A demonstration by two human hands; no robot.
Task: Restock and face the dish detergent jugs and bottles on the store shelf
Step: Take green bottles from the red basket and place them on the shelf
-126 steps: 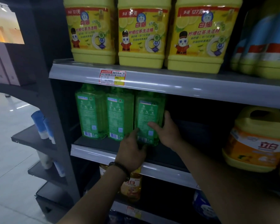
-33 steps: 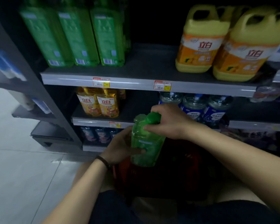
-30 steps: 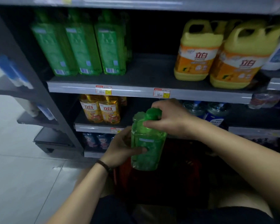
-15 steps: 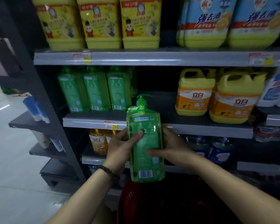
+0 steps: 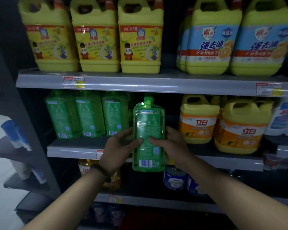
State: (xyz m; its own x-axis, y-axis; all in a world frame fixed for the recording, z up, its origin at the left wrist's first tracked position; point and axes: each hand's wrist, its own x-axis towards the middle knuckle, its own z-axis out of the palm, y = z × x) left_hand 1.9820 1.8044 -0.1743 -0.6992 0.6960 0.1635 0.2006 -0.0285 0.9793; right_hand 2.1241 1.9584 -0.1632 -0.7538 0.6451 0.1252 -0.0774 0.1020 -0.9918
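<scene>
Before the middle shelf [image 5: 70, 151], level with the gap between three shelved green bottles [image 5: 88, 115] and the orange-labelled jugs [image 5: 199, 120], the green pump bottle [image 5: 147, 128] is held in the air, upright, long axis vertical, pump uppermost, barcode label toward the person. The left hand [image 5: 118, 151] and right hand [image 5: 173, 146] clasp its lower half from either side, thumbs across the label. Full, it is likely weighty and smooth-walled, so the broad body is a safer hold than the pump neck.

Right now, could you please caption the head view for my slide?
Left hand and right hand hold a green detergent bottle before the middle shelf, beside three matching bottles.
</scene>
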